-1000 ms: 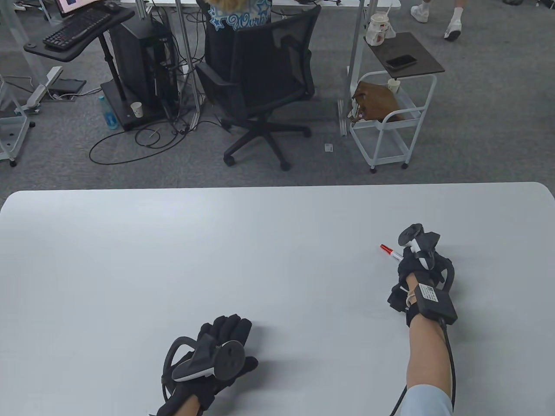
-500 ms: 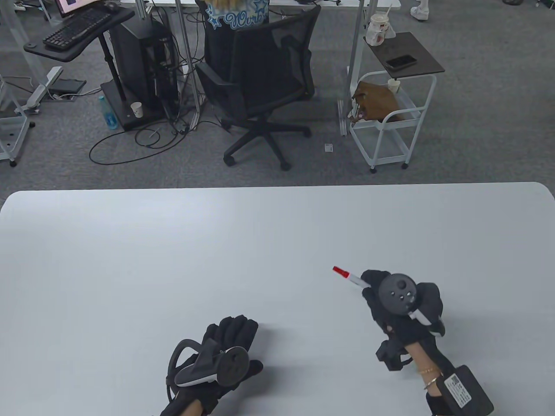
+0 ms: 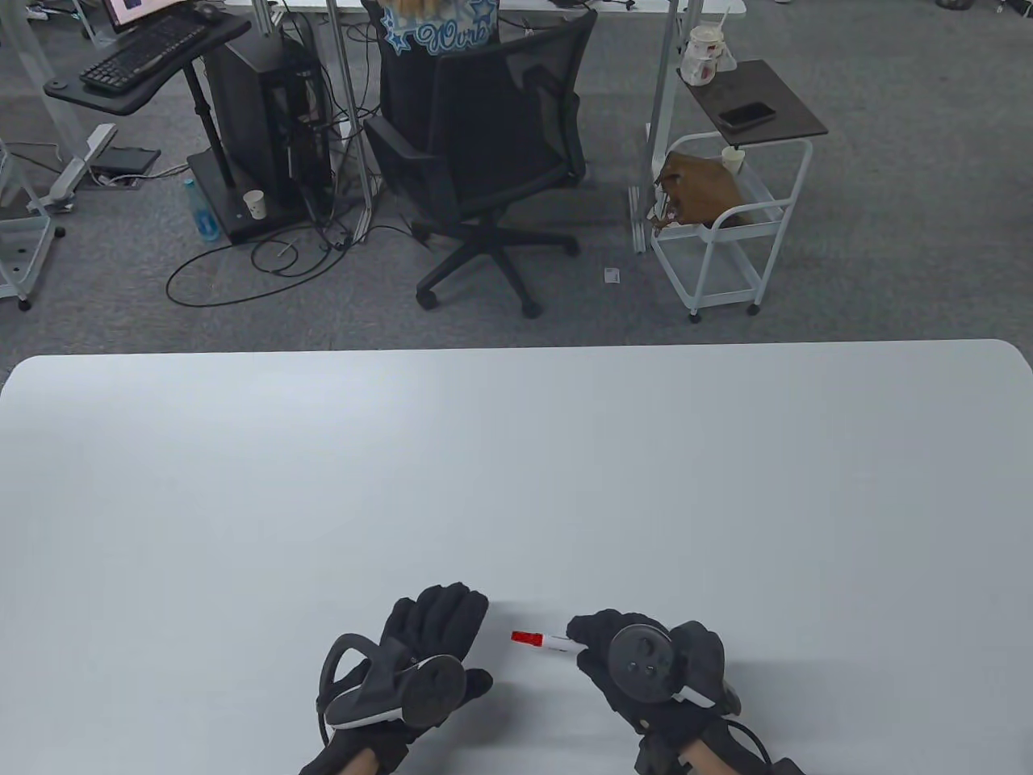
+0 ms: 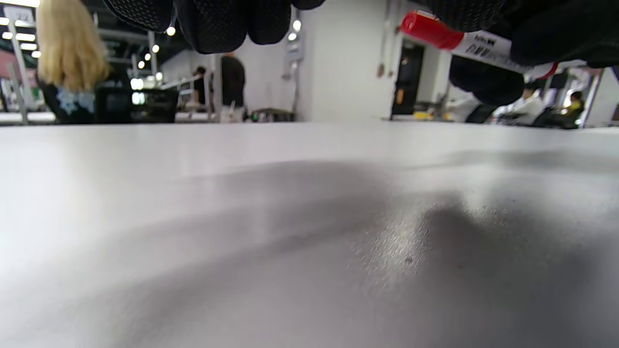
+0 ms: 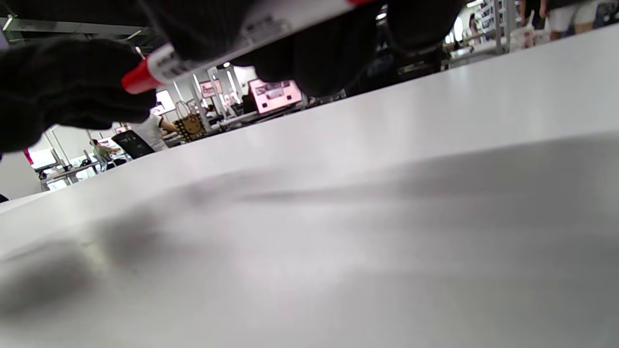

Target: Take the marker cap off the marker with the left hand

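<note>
Cap: red marker cap not yet off the marker.
Right hand: grips the barrel above the desk.
Left hand: grip empty, fingers loose (just beside the cap); grasp and pull remain.

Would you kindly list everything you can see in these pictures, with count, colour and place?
marker: 1, white barrel, held off the table near its front edge, pointing left
cap: 1, red, on the marker's left end
table: 1, white, across the foreground
chair: 1, black, on the carpet behind the table
cart: 1, white with a dark top, right of the chair
brown bag: 1, in the cart
phone: 1, black, on the cart top
keyboard: 1, black, far left stand
left hand: 1, black glove, beside the cap, apart from it
right hand: 1, black glove, grips the marker barrel
</note>
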`<state>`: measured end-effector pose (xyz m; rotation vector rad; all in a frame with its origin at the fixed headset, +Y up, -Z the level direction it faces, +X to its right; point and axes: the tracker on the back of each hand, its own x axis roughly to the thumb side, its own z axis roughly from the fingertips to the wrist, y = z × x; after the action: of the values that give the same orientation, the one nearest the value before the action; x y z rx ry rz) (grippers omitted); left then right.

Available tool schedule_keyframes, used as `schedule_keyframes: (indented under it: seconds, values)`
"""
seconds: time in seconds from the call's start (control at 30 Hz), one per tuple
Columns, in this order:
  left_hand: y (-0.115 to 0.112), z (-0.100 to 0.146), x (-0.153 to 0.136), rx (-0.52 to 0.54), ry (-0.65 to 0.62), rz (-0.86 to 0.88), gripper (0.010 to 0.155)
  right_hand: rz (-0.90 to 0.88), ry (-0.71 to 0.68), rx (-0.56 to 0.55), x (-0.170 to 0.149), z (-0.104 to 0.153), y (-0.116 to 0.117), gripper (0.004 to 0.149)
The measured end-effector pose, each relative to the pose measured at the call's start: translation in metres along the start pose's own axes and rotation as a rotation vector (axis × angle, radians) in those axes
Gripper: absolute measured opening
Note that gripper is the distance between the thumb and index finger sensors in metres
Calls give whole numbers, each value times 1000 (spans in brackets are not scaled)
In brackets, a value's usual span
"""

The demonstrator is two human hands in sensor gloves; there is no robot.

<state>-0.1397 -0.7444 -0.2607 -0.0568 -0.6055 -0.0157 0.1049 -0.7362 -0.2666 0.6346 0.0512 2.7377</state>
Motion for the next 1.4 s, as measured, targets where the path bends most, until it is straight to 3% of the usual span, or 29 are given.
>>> schedule_keyframes:
  seconds: [0.23, 0.57, 0.77, 1.03, 1.13, 1.2, 1.27, 1.4]
  values:
    - [1, -2, 25, 85, -83, -125, 71, 95, -105, -79, 19, 8, 2, 46]
    - [3, -1, 26, 174, -76, -142, 49, 159, -147, -105, 30, 12, 3, 46]
    - [3, 0, 29, 195, -89, -200, 46, 202, -153, -117, 33, 13, 5, 47]
    - [7, 0, 21, 226, -88, -95, 45, 123, -159, -113, 26, 13, -3, 47]
    - [5, -1, 16, 227, -76, -69, 45, 112, -135, -123, 22, 13, -5, 46]
    - [4, 4, -7, 207, 22, -140, 45, 218, -80, -145, 2, 15, -12, 47]
    - [4, 11, -26, 225, 66, -39, 45, 109, -27, -121, -21, 14, -18, 46]
    - [7, 12, -32, 231, 106, -28, 45, 75, 14, -97, -43, 11, -23, 46]
